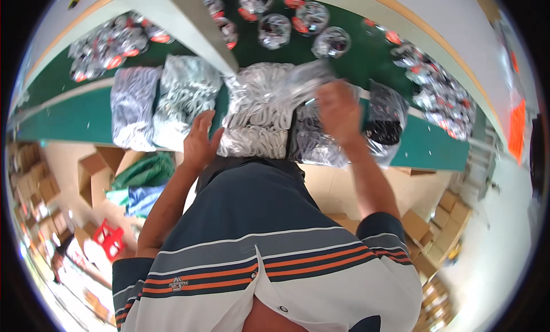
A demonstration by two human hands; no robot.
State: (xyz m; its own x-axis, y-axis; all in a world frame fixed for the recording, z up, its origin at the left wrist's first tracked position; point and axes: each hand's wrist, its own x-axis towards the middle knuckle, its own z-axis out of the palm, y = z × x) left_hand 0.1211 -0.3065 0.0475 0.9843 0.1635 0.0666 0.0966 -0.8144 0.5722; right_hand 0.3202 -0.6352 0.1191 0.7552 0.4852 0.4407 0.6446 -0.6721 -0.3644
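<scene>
right hand (339, 111) closed in a grip on a clear plastic bag (309, 77), raised above piled bags of white cables (258, 111) on the green bench (69, 122). left hand (200, 140) open, fingers spread, resting at the pile's near edge. bags of dark cables (387, 120) just right.

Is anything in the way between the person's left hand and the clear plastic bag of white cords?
Nothing visible: the left hand already rests at the edge of the clear plastic bag of white cords.

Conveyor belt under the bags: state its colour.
Dark green belt, seen in the head view.
</scene>
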